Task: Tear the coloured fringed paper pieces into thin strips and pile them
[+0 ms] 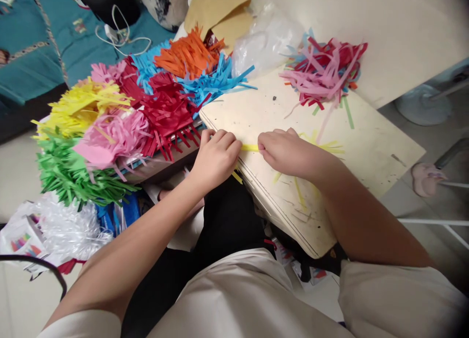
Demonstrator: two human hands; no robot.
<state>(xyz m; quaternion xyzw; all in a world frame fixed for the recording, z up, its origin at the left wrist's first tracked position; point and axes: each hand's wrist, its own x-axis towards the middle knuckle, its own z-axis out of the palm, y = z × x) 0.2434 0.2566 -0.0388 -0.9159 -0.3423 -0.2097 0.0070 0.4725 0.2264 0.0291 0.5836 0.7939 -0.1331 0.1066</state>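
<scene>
A yellow tissue paper strip is stretched between my two hands over the near edge of a cream board. My left hand is closed on its left end, and my right hand pinches it on the right. Fringed yellow ends spread out on the board beyond and below my right hand, partly hidden by it. To the left lie heaps of fringed paper: red, pink, yellow, green, blue and orange.
A tangle of pink and red strips lies at the board's far side. Behind are a clear plastic bag and a brown envelope. White plastic string sits at lower left. A white cable crosses the teal cloth.
</scene>
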